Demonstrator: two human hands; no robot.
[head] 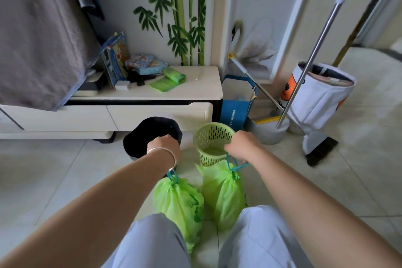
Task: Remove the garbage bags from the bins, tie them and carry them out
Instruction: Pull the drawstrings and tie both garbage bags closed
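Two green garbage bags hang in front of my knees, each cinched shut by a teal drawstring. My left hand (165,147) is closed on the drawstring of the left bag (178,202). My right hand (241,146) is closed on the drawstring of the right bag (221,191). Behind my hands stand two bins on the tiled floor: a black bin (148,135) on the left and a green slotted plastic bin (213,137) on the right, which shows no bag inside.
A low white cabinet (130,113) stands behind the bins, with a roll of green bags (174,75) and boxes on top. To the right are a blue paper bag (237,102), a mop with its grey base (274,132), a broom and dustpan (319,148) and a white fabric basket (319,93).
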